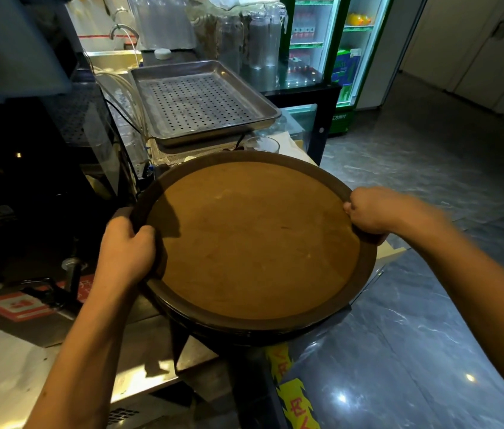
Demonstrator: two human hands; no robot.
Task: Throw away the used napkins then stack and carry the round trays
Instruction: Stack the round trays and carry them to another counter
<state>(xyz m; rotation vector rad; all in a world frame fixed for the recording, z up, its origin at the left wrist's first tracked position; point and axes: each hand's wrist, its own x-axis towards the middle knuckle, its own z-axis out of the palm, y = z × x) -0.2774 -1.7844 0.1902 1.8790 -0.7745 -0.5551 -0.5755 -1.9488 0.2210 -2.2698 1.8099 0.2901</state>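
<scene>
Both hands grip the stacked round trays [253, 239] by the rim: left hand [125, 247] clamped on the left edge, right hand [371, 210] on the right edge. Stack sits at the worktop's [37, 363] right end, near a perforated steel tray [198, 100]. Yellow tape [291, 394] writing unreadable

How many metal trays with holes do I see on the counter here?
1. The perforated metal tray sits on the counter behind the round trays that the left hand and right hand hold. Others may be hidden underneath.
</scene>
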